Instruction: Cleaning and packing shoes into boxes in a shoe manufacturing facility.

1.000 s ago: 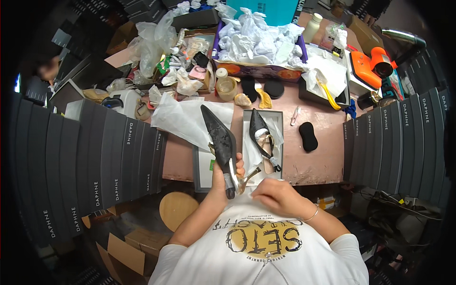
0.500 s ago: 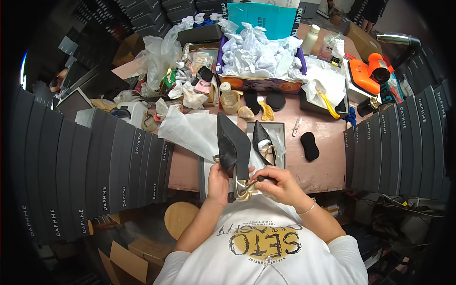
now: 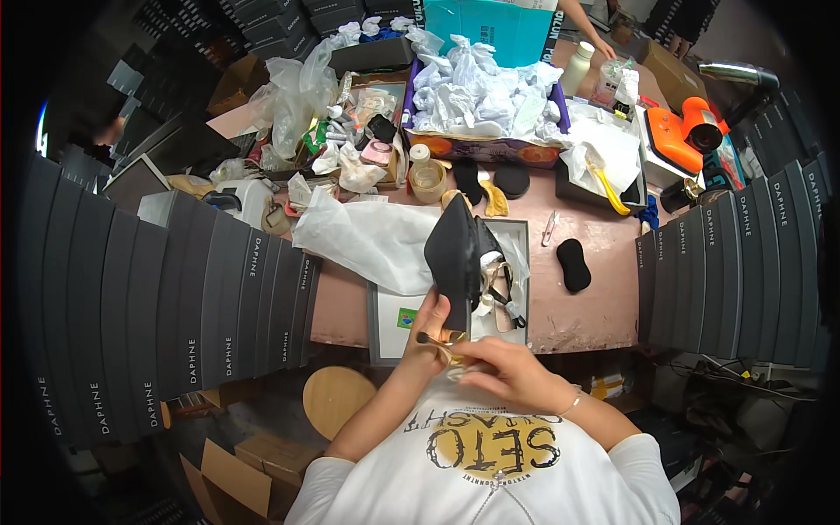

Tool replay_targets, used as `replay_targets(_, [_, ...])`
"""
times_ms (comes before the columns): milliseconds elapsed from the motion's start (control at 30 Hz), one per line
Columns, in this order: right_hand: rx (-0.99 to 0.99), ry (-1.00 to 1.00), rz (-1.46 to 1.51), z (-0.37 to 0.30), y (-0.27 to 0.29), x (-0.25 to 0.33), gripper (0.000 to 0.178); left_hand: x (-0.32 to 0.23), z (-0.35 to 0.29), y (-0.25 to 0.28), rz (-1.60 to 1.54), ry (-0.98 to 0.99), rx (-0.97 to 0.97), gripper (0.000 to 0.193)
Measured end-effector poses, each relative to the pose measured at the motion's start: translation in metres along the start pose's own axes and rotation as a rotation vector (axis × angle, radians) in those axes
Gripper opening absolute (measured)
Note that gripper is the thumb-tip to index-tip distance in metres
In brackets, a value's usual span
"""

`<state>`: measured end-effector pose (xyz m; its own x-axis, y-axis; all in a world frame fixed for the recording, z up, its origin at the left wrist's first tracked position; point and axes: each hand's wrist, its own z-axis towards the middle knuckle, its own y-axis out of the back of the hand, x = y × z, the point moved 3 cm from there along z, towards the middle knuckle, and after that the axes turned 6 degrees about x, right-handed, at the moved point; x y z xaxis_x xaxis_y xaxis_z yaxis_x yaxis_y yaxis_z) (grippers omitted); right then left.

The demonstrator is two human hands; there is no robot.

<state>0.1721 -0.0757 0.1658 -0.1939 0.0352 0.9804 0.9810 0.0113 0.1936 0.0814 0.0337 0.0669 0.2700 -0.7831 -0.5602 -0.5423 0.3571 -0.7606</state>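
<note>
The right hand (image 3: 503, 367) has its fingers bent in at the gold heel end of the raised shoe (image 3: 452, 262); whether its grip pinches anything, I cannot tell. The left hand (image 3: 427, 325) has its grip closed around that shoe's rear, sole up, toe pointing away. Just beyond, the other shoe (image 3: 501, 293) lies in a box (image 3: 527, 262) on the table (image 3: 604, 324), with white paper (image 3: 367, 245) to the left and a black pad (image 3: 573, 266) to the right. Farther back stand a jar (image 3: 427, 181), a purple bin (image 3: 490, 149) of paper wads (image 3: 486, 92) and a bottle (image 3: 577, 70), near another person's hand (image 3: 605, 50).
</note>
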Motion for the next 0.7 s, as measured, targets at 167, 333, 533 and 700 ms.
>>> replay_targets(167, [-0.224, -0.061, -0.059, -0.033, 0.022, -0.022, 0.019, 0.007, 0.007, 0.015, -0.441, 0.230, 0.034, 0.045])
replay_targets(333, [-0.370, 0.162, -0.239, -0.013, 0.014, -0.011, 0.026, 0.013, 0.005, 0.007, -0.516, 0.299, 0.140, 0.048])
replay_targets(533, [-0.340, 0.348, -0.404, -0.003, -0.008, -0.028, 0.030, 0.028, 0.004, 0.010, -0.384, 0.308, 0.041, 0.059])
replay_targets(700, [-0.464, 0.269, -0.491, 0.012, 0.014, -0.036, 0.021, 0.037, -0.009, 0.002, -0.281, 0.341, -0.079, 0.052])
